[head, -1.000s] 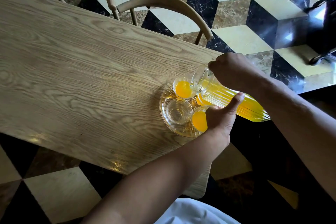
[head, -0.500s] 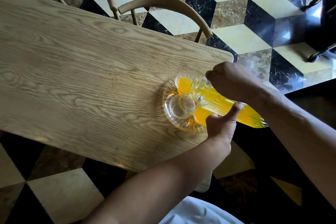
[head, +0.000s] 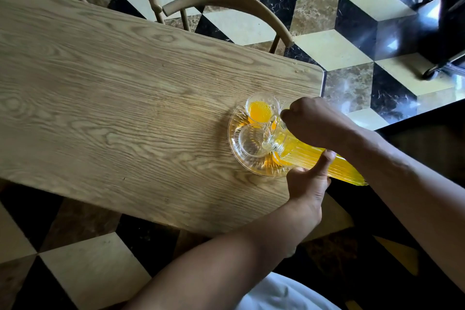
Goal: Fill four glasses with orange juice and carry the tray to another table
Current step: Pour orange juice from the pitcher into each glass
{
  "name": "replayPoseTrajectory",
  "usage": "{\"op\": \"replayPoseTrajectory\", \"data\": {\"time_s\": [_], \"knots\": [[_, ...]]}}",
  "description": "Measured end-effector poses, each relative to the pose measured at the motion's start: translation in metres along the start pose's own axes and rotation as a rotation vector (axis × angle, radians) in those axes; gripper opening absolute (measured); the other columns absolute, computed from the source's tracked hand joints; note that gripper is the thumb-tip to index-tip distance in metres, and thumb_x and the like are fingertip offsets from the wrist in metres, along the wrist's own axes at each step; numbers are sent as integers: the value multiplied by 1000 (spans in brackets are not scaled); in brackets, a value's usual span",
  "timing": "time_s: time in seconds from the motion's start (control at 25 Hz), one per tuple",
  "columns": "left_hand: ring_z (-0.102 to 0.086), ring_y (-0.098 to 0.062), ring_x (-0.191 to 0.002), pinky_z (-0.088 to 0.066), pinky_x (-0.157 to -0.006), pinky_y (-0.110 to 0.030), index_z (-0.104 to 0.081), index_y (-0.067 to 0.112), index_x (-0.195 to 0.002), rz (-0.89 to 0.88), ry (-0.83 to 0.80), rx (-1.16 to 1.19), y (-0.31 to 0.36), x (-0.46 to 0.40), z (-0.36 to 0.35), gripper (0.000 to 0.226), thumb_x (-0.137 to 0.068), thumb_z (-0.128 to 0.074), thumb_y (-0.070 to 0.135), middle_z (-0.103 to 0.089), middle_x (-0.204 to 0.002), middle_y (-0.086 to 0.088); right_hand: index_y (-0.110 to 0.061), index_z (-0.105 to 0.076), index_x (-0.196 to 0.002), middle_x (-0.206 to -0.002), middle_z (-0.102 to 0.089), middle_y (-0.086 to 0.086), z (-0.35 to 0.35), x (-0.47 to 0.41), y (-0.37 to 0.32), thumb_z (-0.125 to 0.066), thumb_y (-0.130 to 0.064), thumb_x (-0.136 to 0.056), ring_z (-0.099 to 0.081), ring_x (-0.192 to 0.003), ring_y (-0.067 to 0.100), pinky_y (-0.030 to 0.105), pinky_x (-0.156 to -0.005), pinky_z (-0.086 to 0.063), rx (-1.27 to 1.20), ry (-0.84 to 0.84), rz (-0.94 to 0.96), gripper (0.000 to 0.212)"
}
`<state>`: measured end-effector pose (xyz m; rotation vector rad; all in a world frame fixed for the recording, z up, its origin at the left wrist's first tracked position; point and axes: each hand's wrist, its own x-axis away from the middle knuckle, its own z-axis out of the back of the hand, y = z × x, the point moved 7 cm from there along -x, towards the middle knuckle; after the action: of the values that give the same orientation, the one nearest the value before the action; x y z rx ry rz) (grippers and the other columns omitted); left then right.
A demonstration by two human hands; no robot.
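1. Your right hand [head: 314, 121] is curled round the top of the jug [head: 319, 163]; the grip is clamped there, though the fingers themselves are hidden under the knuckles.
2. Your left hand [head: 309, 184] steadies the jug from below: the thumb [head: 327, 161] presses flat against its ribbed side, the other fingers are curled under, out of sight, so you cannot tell what they touch.
3. The jug is tilted steeply, spout over the empty glass [head: 251, 142], its base sticking out past the desk [head: 125, 108] edge. It is nearly full of juice.
4. The tray [head: 235, 156] sits near the desk's right end, close to the near edge.
5. On it, the far glass [head: 261, 108] holds juice. The empty glass stands just beside it, nearer you.
6. Orange shows under the jug at the tray's near side; the glasses there are mostly covered by the jug and your hands, so you cannot count them or judge how full they are.
7. Whether juice is running from the spout is hard to make out.
8. Two chairs [head: 226, 5] stand at the far edge, partly cut off.
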<state>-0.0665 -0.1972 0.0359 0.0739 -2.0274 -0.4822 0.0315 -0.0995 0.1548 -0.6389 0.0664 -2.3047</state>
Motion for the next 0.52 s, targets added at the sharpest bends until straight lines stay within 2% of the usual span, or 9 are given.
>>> {"op": "replayPoseTrajectory", "data": {"time_s": [0.12,0.28,0.36,0.44,0.52], "knots": [[-47,-26,-89,-47,-77,-42,-43,18,-79,20,10,34,-4,3,2,78,-29,-87,57,-45,-84,-4,-3,-58,-71,-75,-62,20,-5,2,-3,-43,-34,-96,-60,-70,37,36,-61,-51,10,-29,-7,42],[-53,-26,-89,-58,-82,-42,-47,14,-83,54,-2,27,-7,4,2,79,-32,-88,58,-49,-94,-9,-3,-55,-67,-74,-61,19,-9,1,-4,-44,-31,-97,-57,-66,33,31,-55,-42,12,-58,-19,42],[-55,-27,-89,-60,-87,-42,-48,13,-82,74,-20,39,-9,3,1,68,-50,-95,50,-51,-94,-11,-3,-55,-68,-75,-61,19,-10,1,-5,-45,-30,-98,-59,-67,34,29,-54,-41,30,-72,-24,42],[-58,-28,-88,-60,-93,-45,-51,11,-84,99,1,23,-13,3,2,52,-72,-94,37,-53,-97,-14,-4,-54,-67,-72,-59,17,-11,1,-5,-44,-30,-98,-57,-65,32,28,-53,-41,48,-76,-30,41],[-61,-28,-89,-61,-93,-44,-53,9,-87,114,19,8,-14,2,3,46,-78,-91,34,-55,-100,-16,-5,-53,-66,-70,-57,15,-11,0,-6,-44,-30,-97,-55,-62,31,28,-54,-41,50,-79,-37,41]]}}
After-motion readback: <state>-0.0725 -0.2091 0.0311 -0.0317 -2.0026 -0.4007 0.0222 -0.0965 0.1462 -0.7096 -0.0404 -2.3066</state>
